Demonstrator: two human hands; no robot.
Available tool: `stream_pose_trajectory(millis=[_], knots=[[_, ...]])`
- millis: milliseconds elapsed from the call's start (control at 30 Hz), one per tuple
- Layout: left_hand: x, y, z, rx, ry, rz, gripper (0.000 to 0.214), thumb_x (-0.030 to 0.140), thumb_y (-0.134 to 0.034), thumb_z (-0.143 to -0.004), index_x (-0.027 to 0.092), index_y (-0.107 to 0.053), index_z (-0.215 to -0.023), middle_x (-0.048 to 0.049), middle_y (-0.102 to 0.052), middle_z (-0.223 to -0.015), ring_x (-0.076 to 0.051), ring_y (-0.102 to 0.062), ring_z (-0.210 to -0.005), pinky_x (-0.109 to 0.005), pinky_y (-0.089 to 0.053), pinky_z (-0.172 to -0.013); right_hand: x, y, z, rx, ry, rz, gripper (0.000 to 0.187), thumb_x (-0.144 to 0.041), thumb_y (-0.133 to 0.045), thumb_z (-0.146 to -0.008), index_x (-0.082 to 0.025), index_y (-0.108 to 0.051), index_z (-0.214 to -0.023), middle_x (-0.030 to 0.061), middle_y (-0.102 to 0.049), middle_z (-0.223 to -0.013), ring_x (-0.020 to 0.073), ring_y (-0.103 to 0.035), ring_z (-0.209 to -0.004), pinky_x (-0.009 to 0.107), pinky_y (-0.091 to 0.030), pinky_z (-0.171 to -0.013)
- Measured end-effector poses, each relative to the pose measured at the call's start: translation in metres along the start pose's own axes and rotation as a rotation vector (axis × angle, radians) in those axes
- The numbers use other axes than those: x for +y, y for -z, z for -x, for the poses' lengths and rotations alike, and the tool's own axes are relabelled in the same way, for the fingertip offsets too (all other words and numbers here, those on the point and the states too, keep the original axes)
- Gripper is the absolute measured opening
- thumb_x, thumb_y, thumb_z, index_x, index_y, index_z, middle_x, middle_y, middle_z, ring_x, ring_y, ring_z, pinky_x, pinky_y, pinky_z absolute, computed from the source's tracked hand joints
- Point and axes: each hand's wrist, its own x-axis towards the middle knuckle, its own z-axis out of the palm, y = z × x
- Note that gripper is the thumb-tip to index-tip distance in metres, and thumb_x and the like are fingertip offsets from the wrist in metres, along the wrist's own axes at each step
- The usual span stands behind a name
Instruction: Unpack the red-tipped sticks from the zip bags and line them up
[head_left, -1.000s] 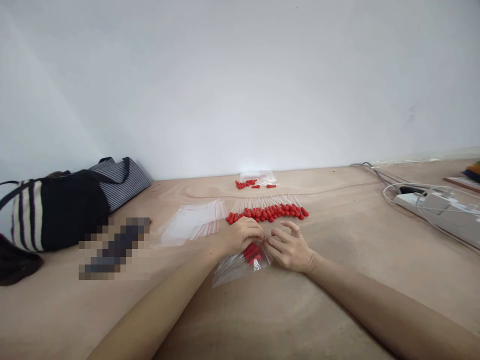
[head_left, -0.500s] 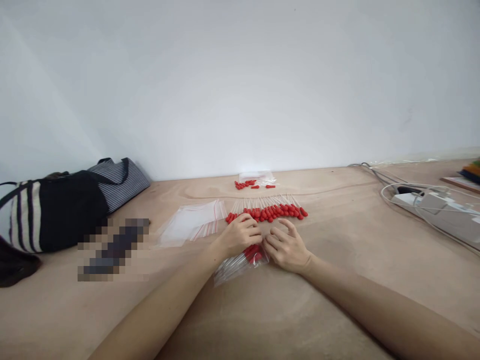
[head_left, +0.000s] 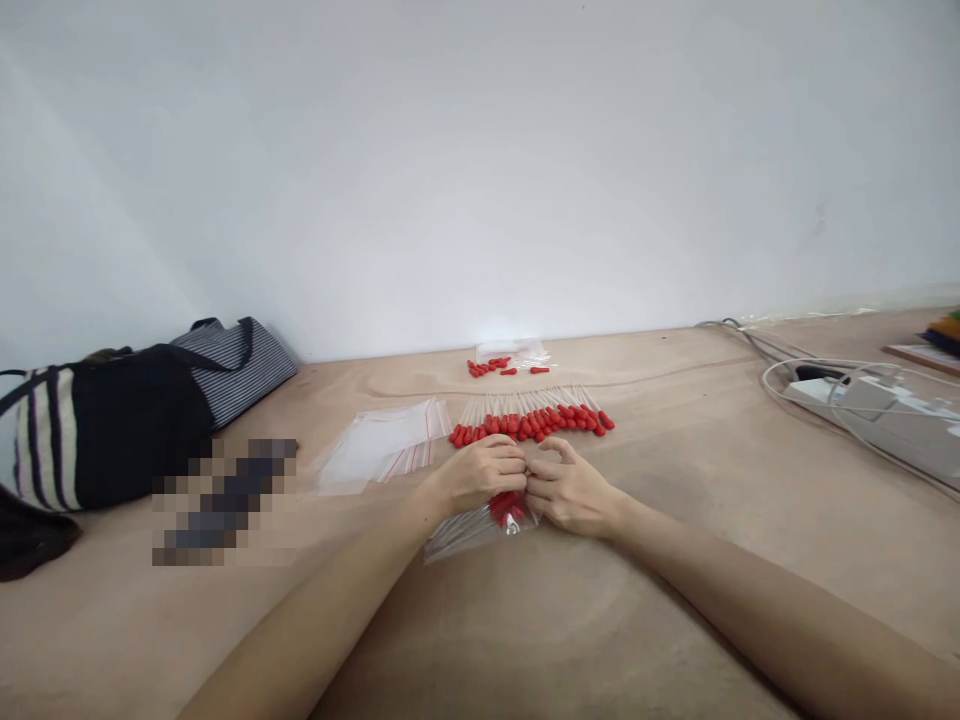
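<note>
A small clear zip bag (head_left: 469, 530) filled with red-capped droppers lies on the wooden table (head_left: 675, 560) just in front of me. My left hand (head_left: 484, 470) is closed on the bag's upper edge. My right hand (head_left: 570, 490) is closed on the same edge, and the fingertips of both hands meet there. Just beyond my hands lies a row of loose droppers with red caps (head_left: 536, 420).
A stack of flat clear zip bags (head_left: 386, 445) lies to the left. A few loose red caps (head_left: 499, 367) sit near the wall. A striped dark bag (head_left: 112, 420) is far left; a white power strip with cables (head_left: 862, 400) is right.
My right hand's fingers have curled shut and moved in against my left hand at the bag's edge. The bag has barely shifted.
</note>
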Motion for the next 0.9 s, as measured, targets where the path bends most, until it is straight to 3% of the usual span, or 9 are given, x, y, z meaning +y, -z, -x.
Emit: stream_pose_trajectory(millis=[100,167,267,333,433,567,633,733,900], knots=[[0.000,0.004,0.002,-0.009,0.102,0.099,0.031,0.016,-0.028,-0.092,0.019,-0.058,-0.083,-0.0030,-0.063,-0.096,-0.014,-0.052,-0.100,-0.032,-0.035,-0.097,-0.001,-0.001,0.003,-0.009,-0.068,-0.019,0.028,-0.009,-0.039,-0.084,-0.018,-0.054,-0.062,-0.0024,-0.054,-0.058,0.0123,-0.044,-0.071,0.040,-0.019,-0.089],[0.005,0.008,0.007,-0.003,0.301,0.177,0.025,0.022,-0.033,-0.091,0.018,-0.055,-0.103,-0.0059,-0.057,-0.112,-0.017,-0.045,-0.112,-0.034,-0.034,-0.098,-0.001,0.000,0.006,-0.034,-0.162,-0.060,0.026,-0.012,-0.040,-0.083,-0.018,-0.055,-0.063,-0.0014,-0.054,-0.059,0.0134,-0.044,-0.072,0.041,-0.020,-0.087],[0.023,0.018,0.023,-0.040,0.661,0.310,0.045,0.035,-0.040,-0.087,0.017,-0.035,-0.128,-0.0096,-0.042,-0.130,-0.021,-0.037,-0.120,-0.038,-0.034,-0.099,0.000,0.003,0.011,-0.102,-0.333,-0.239,0.014,-0.018,-0.047,-0.078,-0.020,-0.061,-0.079,0.0007,-0.057,-0.067,0.0154,-0.044,-0.076,0.040,-0.024,-0.083],[0.037,0.024,0.036,-0.141,0.757,0.414,0.056,0.042,-0.041,-0.085,0.018,-0.025,-0.133,-0.0103,-0.034,-0.136,-0.023,-0.033,-0.123,-0.040,-0.032,-0.100,0.002,0.006,0.014,-0.154,-0.413,-0.407,0.022,-0.020,-0.052,-0.073,-0.021,-0.061,-0.093,0.0022,-0.058,-0.078,0.0166,-0.045,-0.080,0.037,-0.026,-0.079],[0.052,0.026,0.048,-0.223,0.801,0.503,0.066,0.048,-0.041,-0.083,0.016,-0.019,-0.136,-0.0125,-0.026,-0.140,-0.027,-0.026,-0.127,-0.044,-0.027,-0.102,0.004,0.010,0.014,-0.213,-0.476,-0.589,0.030,-0.022,-0.053,-0.072,-0.024,-0.060,-0.101,0.0028,-0.056,-0.090,0.0171,-0.045,-0.085,0.035,-0.027,-0.077],[0.054,0.023,0.048,-0.225,0.827,0.571,0.069,0.048,-0.043,-0.082,0.016,-0.016,-0.137,-0.0124,-0.025,-0.140,-0.028,-0.023,-0.128,-0.047,-0.024,-0.102,0.001,0.008,0.008,-0.236,-0.652,-0.615,0.021,-0.026,-0.045,-0.082,-0.024,-0.066,-0.082,0.0015,-0.056,-0.085,0.0157,-0.046,-0.083,0.035,-0.026,-0.076],[0.051,0.021,0.046,-0.216,0.827,0.605,0.070,0.049,-0.044,-0.081,0.016,-0.016,-0.137,-0.0121,-0.026,-0.140,-0.028,-0.024,-0.127,-0.046,-0.026,-0.102,-0.002,0.004,0.006,-0.246,-0.748,-0.602,0.018,-0.029,-0.049,-0.081,-0.025,-0.067,-0.079,0.0010,-0.055,-0.080,0.0155,-0.046,-0.081,0.034,-0.025,-0.075],[0.047,0.020,0.044,-0.196,0.819,0.630,0.071,0.050,-0.044,-0.081,0.017,-0.016,-0.137,-0.0110,-0.026,-0.140,-0.027,-0.026,-0.126,-0.044,-0.026,-0.102,-0.006,0.000,0.004,-0.266,-0.806,-0.626,0.018,-0.030,-0.055,-0.077,-0.029,-0.065,-0.092,0.0000,-0.054,-0.074,0.0156,-0.046,-0.079,0.034,-0.026,-0.074],[0.047,0.020,0.045,-0.175,0.843,0.644,0.069,0.047,-0.045,-0.081,0.019,-0.015,-0.137,-0.0096,-0.026,-0.140,-0.026,-0.029,-0.125,-0.044,-0.029,-0.101,-0.005,0.001,0.005,-0.274,-0.759,-0.714,0.042,-0.027,-0.060,-0.074,-0.031,-0.053,-0.115,-0.0010,-0.052,-0.073,0.0151,-0.047,-0.076,0.035,-0.030,-0.076]])
